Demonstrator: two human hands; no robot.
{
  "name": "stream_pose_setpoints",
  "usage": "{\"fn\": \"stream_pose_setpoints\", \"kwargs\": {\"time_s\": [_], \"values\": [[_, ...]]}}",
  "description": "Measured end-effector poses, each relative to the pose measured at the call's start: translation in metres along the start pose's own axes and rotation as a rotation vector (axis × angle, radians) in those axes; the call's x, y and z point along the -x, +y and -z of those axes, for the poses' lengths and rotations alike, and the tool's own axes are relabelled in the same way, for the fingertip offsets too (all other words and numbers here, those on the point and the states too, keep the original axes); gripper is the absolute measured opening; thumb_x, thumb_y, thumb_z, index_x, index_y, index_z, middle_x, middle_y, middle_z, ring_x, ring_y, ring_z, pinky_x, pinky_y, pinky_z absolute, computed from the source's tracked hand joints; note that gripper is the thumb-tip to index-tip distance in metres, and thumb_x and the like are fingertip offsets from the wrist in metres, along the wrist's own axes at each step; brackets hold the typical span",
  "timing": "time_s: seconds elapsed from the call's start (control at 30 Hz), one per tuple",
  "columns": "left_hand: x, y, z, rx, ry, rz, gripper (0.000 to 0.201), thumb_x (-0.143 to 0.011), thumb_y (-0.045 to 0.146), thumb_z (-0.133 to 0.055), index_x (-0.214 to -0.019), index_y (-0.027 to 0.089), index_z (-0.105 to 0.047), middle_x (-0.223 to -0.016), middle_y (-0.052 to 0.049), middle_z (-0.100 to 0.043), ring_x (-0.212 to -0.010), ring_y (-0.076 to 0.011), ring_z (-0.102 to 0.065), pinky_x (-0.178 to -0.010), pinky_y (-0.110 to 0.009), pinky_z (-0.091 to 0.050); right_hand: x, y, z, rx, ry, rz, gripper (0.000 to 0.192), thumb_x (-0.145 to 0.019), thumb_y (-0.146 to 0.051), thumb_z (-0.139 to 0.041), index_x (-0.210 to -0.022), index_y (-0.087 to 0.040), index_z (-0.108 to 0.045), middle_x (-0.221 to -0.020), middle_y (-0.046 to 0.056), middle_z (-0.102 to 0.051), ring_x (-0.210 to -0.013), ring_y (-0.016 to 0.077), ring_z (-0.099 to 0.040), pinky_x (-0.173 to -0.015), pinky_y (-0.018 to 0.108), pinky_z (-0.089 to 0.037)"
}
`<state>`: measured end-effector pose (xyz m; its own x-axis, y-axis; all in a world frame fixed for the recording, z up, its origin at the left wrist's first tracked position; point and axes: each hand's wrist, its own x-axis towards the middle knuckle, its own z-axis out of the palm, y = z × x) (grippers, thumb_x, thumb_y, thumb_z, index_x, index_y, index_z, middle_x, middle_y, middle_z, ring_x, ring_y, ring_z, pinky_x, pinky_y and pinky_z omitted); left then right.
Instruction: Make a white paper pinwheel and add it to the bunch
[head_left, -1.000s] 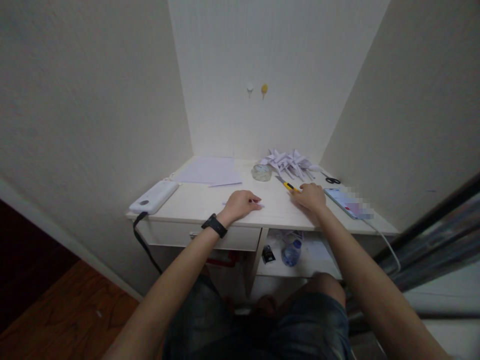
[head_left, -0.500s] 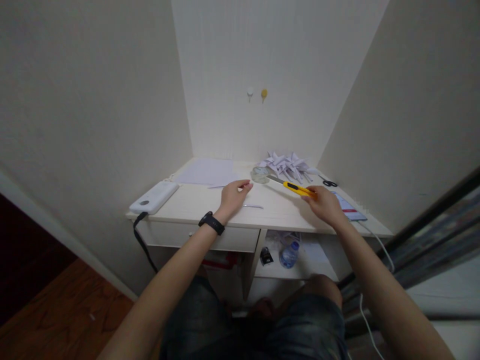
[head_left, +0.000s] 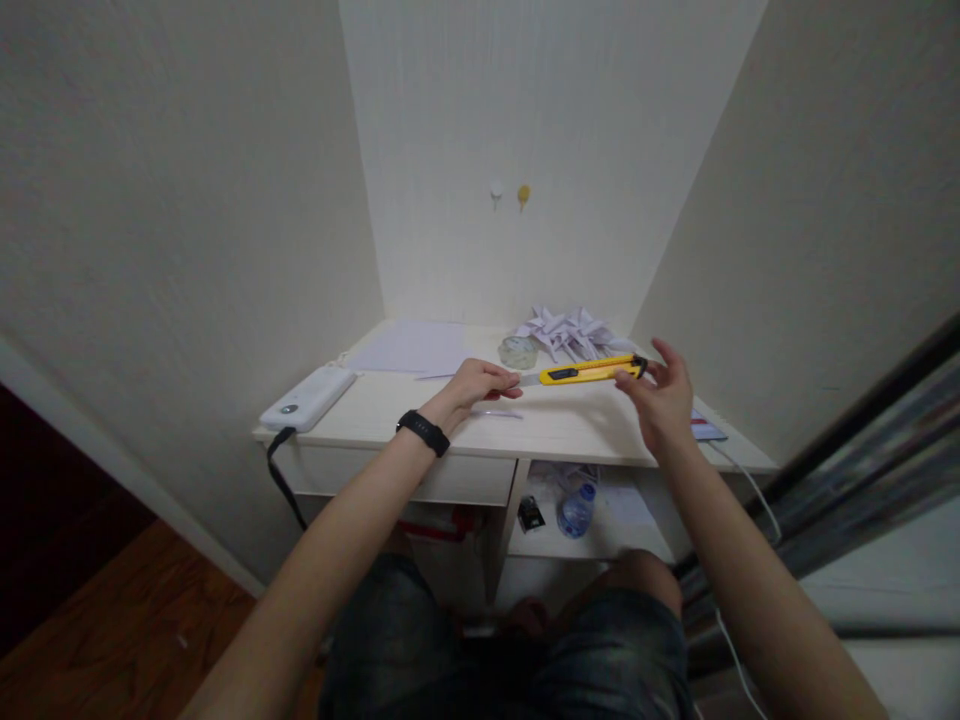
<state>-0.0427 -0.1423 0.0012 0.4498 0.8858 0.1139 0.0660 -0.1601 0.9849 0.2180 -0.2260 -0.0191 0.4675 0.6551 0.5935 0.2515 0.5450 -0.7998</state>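
Right hand [head_left: 660,400] pinches the butt of one yellow utility knife [head_left: 589,372], lifted level above the desk [head_left: 555,430].
Left hand [head_left: 480,384], fingers curled, appears to grip its exposed blade tip; a slip could cut those fingers. One paper strip [head_left: 496,412] lies beneath.

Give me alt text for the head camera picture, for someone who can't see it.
A person seated at a white desk holds a yellow utility knife level above it, right hand at the handle end, left hand at the blade tip. Behind lie folded paper shapes, flat paper sheets and a white power bank.
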Motion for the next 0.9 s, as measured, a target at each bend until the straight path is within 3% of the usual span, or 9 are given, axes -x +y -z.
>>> {"fn": "stream_pose_setpoints", "kwargs": {"time_s": [0.03, 0.13, 0.27, 0.4, 0.57, 0.63, 0.73, 0.9], "values": [[0.0, 0.0, -0.002, 0.037, 0.009, 0.011, 0.018, -0.074, 0.027, -0.08, -0.078, 0.01, -0.075, -0.076, -0.012, -0.075, -0.07, -0.0151, -0.068, -0.067, -0.027, -0.046, 0.005, 0.003, -0.007, -0.135, -0.026, -0.114, 0.075, -0.062, -0.049, -0.082, -0.127, -0.032, -0.051, -0.117, 0.005, -0.064, -0.098, 0.0224, -0.067, -0.085, 0.041, -0.054], [0.001, -0.002, -0.01, 0.045, 0.001, -0.007, 0.021, -0.074, 0.03, -0.08, -0.078, 0.01, -0.075, -0.075, -0.012, -0.075, -0.069, -0.0154, -0.067, -0.064, -0.027, -0.045, 0.021, 0.007, -0.033, -0.387, -0.305, -0.41, 0.055, -0.059, -0.05, -0.085, -0.103, -0.028, -0.062, -0.112, 0.006, -0.069, -0.104, 0.0272, -0.067, -0.089, 0.043, -0.054], [0.004, -0.006, -0.017, -0.072, -0.098, -0.103, 0.021, -0.08, 0.031, -0.073, -0.08, 0.01, -0.076, -0.075, -0.011, -0.075, -0.068, -0.0148, -0.066, -0.064, -0.026, -0.046, 0.034, 0.006, -0.062, -0.511, -0.423, -0.474, 0.04, -0.063, -0.051, -0.084, -0.089, -0.024, -0.069, -0.101, 0.004, -0.073, -0.097, 0.0245, -0.069, -0.097, 0.044, -0.051], [0.003, -0.004, -0.015, -0.276, -0.144, -0.181, 0.026, -0.082, 0.035, -0.07, -0.087, 0.011, -0.078, -0.077, -0.009, -0.076, -0.069, -0.0161, -0.066, -0.064, -0.026, -0.047, 0.03, 0.014, -0.066, -0.544, -0.393, -0.498, 0.032, -0.06, -0.041, -0.088, -0.081, -0.023, -0.071, -0.087, 0.001, -0.074, -0.089, 0.0224, -0.071, -0.097, 0.043, -0.053], [0.005, -0.006, 0.0, -0.785, 0.057, -0.337, 0.029, -0.09, 0.039, -0.06, -0.095, 0.018, -0.08, -0.088, -0.006, -0.077, -0.082, -0.0201, -0.068, -0.071, -0.027, -0.046, 0.016, 0.027, -0.052, -0.516, -0.234, -0.505, 0.035, -0.055, -0.035, -0.091, -0.082, -0.023, -0.071, -0.085, 0.001, -0.076, -0.078, 0.0197, -0.072, -0.082, 0.036, -0.061], [0.008, -0.013, 0.005, -0.936, 0.077, -0.347, 0.026, -0.09, 0.035, -0.06, -0.097, 0.019, -0.079, -0.095, -0.008, -0.077, -0.087, -0.0213, -0.069, -0.075, -0.028, -0.046, 0.015, 0.03, -0.048, -0.524, -0.182, -0.498, 0.037, -0.051, -0.032, -0.093, -0.079, -0.022, -0.071, -0.08, -0.001, -0.075, -0.074, 0.0178, -0.072, -0.077, 0.033, -0.062], [0.011, -0.026, 0.006, -1.036, 0.035, -0.331, 0.024, -0.09, 0.032, -0.061, -0.098, 0.021, -0.079, -0.098, -0.008, -0.077, -0.09, -0.0229, -0.07, -0.077, -0.029, -0.046, 0.018, 0.034, -0.046, -0.506, -0.17, -0.504, 0.039, -0.044, -0.028, -0.096, -0.075, -0.022, -0.071, -0.076, -0.002, -0.073, -0.074, 0.0158, -0.071, -0.072, 0.028, -0.062], [0.01, -0.042, -0.002, -1.003, 0.006, -0.301, 0.02, -0.088, 0.03, -0.063, -0.097, 0.022, -0.079, -0.097, -0.006, -0.077, -0.091, -0.0214, -0.07, -0.078, -0.028, -0.047, 0.025, 0.035, -0.048, -0.451, -0.214, -0.545, 0.04, -0.041, -0.031, -0.096, -0.072, -0.02, -0.073, -0.076, -0.001, -0.072, -0.074, 0.015, -0.068, -0.07, 0.026, -0.061]]}}
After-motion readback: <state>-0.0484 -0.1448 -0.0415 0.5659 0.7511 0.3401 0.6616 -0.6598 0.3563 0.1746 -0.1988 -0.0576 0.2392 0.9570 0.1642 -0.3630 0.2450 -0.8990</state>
